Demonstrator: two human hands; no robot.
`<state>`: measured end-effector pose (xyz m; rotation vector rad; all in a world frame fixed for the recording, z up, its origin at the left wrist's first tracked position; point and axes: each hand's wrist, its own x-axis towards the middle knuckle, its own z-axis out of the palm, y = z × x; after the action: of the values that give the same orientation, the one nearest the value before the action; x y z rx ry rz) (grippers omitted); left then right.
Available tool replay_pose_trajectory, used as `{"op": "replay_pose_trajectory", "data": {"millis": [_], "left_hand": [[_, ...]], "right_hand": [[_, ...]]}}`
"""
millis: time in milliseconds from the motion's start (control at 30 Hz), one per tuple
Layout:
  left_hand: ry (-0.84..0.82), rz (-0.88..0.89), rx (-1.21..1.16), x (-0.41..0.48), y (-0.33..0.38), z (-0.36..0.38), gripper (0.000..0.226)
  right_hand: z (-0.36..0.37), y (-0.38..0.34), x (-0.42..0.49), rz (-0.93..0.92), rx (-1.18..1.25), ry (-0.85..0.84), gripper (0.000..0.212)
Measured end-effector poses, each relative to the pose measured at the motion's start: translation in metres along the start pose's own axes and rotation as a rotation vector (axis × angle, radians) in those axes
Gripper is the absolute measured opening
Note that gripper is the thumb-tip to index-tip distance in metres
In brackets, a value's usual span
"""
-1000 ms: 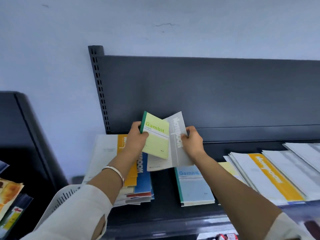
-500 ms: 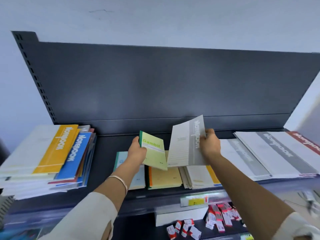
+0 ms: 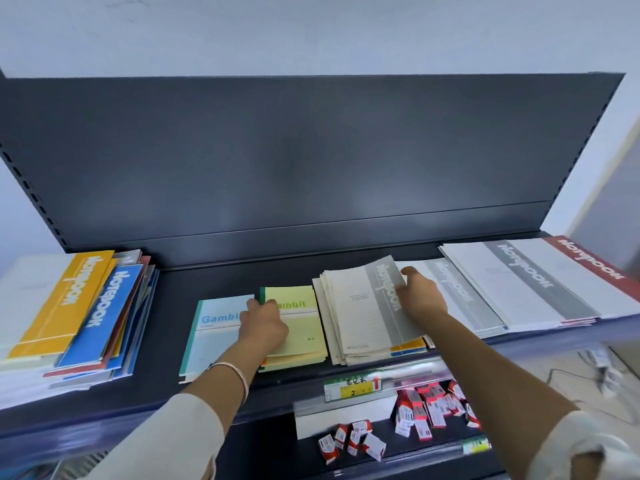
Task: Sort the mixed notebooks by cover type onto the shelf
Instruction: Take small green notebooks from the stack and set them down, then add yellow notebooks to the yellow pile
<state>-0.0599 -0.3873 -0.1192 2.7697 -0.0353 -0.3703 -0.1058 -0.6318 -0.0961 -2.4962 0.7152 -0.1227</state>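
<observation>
My left hand [image 3: 264, 326] holds a small yellow-green Gambit notebook [image 3: 300, 317] by its left edge, lying flat on a yellowish stack at the shelf's middle. A blue Gambit notebook [image 3: 212, 332] lies just left of it. My right hand [image 3: 420, 296] grips the right edge of a white notebook with a grey stripe [image 3: 370, 303], resting on a pile of similar white notebooks. A mixed stack of large orange and blue notebooks [image 3: 74, 306] sits at the left of the dark shelf [image 3: 173, 282].
More grey-striped and red-striped white notebooks [image 3: 519, 285] are spread at the shelf's right end. The dark back panel [image 3: 311, 161] rises behind. A yellow price label [image 3: 351, 386] hangs on the front edge. Several small red and white boxes [image 3: 426, 410] lie on the shelf below.
Both hands have come down from mid-air: the yellow-green notebook now lies on the yellowish stack and the grey-striped one on the white pile. The view has shifted right along the shelf.
</observation>
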Motion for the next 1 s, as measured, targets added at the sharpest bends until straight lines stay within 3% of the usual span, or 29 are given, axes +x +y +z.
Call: {"op": "replay_pose_trajectory", "data": {"millis": [133, 267, 367, 667, 1000], "left_hand": [[0.04, 0.228, 0.227, -0.005, 0.007, 0.005, 0.05], [-0.074, 0.481, 0.347, -0.008, 0.021, 0.011, 0.057], [-0.137, 0.484, 0.346, -0.009, 0.025, 0.015, 0.057], [-0.107, 0.478, 0.353, -0.013, 0.025, 0.011, 0.052], [0.247, 0.418, 0.366, -0.014, -0.039, -0.067, 0.041]], "right_hand": [[0.004, 0.001, 0.002, -0.02, -0.067, -0.011, 0.039], [0.007, 0.003, 0.005, -0.072, -0.118, -0.004, 0.044], [0.011, 0.005, 0.006, -0.119, -0.173, -0.007, 0.047], [0.021, 0.002, -0.004, -0.219, -0.472, -0.049, 0.044], [0.044, -0.096, -0.03, -0.593, -0.542, 0.049, 0.04]]}}
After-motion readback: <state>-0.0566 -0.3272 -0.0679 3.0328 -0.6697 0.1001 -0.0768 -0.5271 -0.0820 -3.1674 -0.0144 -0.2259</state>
